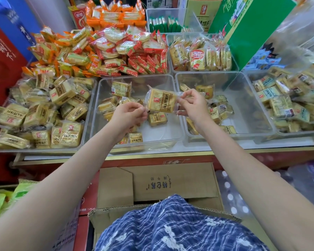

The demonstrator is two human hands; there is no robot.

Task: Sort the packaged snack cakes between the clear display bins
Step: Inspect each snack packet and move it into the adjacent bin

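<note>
Cake (161,103), one yellow wrapped pack, held in the air above the gap between middle bin (134,78) and right bin (241,132), label side up. Left hand (129,114) pinches the wrapper's left seal; right hand (193,103) pinches the right seal; both grips closed on the same pack, film pulled taut between them. Step in hand, as judged: reading the label to decide which bin it belongs to. Next move calls for one hand to let go and the other to carry the pack over a rim and drop it. Middle bin sparse, bare floor at its front right; right bin also thinly filled, open floor toward its right wall. Left bin (91,105) heaped near its rim, little room. Bin walls touch side by side; rims stand clear below the pack
</note>
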